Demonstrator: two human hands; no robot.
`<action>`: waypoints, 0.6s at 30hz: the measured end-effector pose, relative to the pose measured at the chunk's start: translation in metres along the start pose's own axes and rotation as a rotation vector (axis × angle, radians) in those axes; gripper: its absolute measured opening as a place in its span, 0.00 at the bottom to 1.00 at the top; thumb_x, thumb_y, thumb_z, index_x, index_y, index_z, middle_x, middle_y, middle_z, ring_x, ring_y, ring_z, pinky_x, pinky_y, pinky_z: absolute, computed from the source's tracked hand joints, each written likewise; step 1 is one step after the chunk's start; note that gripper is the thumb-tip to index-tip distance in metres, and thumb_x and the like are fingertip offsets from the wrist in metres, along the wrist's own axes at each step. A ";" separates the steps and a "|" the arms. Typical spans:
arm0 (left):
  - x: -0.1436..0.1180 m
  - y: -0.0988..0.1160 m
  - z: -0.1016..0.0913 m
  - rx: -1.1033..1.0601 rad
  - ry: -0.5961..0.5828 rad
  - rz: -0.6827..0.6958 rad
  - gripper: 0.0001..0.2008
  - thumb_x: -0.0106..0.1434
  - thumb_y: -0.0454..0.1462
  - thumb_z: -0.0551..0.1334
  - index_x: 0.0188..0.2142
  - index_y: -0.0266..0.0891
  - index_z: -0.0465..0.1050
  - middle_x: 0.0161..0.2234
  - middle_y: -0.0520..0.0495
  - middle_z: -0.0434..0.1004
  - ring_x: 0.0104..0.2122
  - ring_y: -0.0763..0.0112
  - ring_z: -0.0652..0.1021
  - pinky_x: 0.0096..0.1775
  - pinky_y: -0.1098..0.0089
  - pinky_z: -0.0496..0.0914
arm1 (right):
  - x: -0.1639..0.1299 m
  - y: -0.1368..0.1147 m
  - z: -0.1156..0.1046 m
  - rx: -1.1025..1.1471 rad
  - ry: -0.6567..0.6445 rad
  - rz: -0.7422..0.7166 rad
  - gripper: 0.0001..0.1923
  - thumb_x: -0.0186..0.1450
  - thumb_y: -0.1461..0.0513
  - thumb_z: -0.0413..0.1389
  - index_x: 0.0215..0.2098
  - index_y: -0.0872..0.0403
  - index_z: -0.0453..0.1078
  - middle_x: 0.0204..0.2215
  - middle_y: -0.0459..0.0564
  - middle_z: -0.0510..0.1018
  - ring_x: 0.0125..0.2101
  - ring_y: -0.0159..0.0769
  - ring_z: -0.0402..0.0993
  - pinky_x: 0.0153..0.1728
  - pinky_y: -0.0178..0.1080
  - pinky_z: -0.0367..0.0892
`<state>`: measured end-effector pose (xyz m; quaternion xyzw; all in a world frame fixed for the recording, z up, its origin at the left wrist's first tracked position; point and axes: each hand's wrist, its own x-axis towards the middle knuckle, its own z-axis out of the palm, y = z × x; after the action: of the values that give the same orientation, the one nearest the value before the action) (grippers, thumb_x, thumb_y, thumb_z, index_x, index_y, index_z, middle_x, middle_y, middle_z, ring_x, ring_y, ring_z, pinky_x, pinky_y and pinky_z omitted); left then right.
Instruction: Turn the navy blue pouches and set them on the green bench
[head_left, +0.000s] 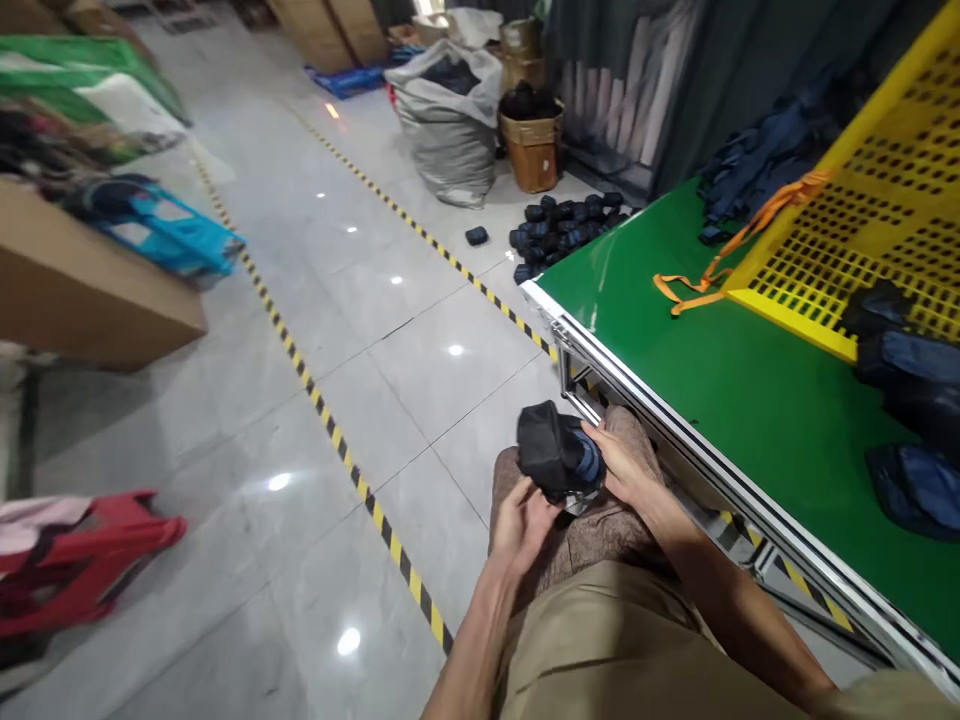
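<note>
Above my lap I hold a bunched black and blue fabric piece [551, 448], possibly a small pouch; its exact kind does not show. My left hand [521, 522] grips its lower near side, with the fingers partly tucked under it. On the other side, my right hand [624, 466] closes on the blue part, thumb on top. A small pale bit shows at the bottom edge between both hands. Similar dark blue and black pieces [919, 490] lie on the green tabletop [645, 300] to the right.
A yellow perforated crate [795, 265] with an orange cord [697, 290] stands on the table. Several dark bundles [562, 232] are piled on the floor beyond the table corner, near a white sack [450, 135]. Red [112, 560] and blue stools [187, 225] stand left.
</note>
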<state>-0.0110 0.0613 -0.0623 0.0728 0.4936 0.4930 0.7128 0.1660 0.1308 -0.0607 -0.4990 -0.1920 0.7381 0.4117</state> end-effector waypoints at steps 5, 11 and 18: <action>-0.029 0.056 -0.005 0.149 0.141 0.247 0.19 0.66 0.57 0.70 0.42 0.47 0.89 0.48 0.42 0.92 0.59 0.48 0.85 0.60 0.55 0.80 | -0.017 -0.052 0.029 -0.265 -0.117 -0.348 0.17 0.72 0.48 0.66 0.49 0.51 0.81 0.47 0.49 0.87 0.51 0.41 0.82 0.57 0.41 0.75; -0.074 0.090 0.022 0.704 0.145 0.624 0.31 0.57 0.58 0.80 0.56 0.51 0.86 0.59 0.45 0.87 0.58 0.46 0.84 0.60 0.53 0.81 | -0.078 -0.081 0.029 -0.674 -0.252 -0.529 0.13 0.76 0.51 0.68 0.56 0.43 0.80 0.51 0.43 0.88 0.55 0.40 0.84 0.55 0.37 0.74; -0.054 0.015 0.033 0.990 -0.133 0.566 0.15 0.67 0.53 0.74 0.53 0.63 0.86 0.55 0.51 0.88 0.60 0.44 0.83 0.56 0.53 0.83 | -0.103 -0.072 -0.033 -1.204 -0.227 -0.887 0.13 0.81 0.52 0.65 0.48 0.54 0.82 0.45 0.55 0.88 0.48 0.41 0.84 0.54 0.37 0.73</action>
<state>0.0037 0.0391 -0.0030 0.5582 0.5809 0.3690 0.4634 0.2419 0.0861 0.0347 -0.4344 -0.7861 0.3176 0.3041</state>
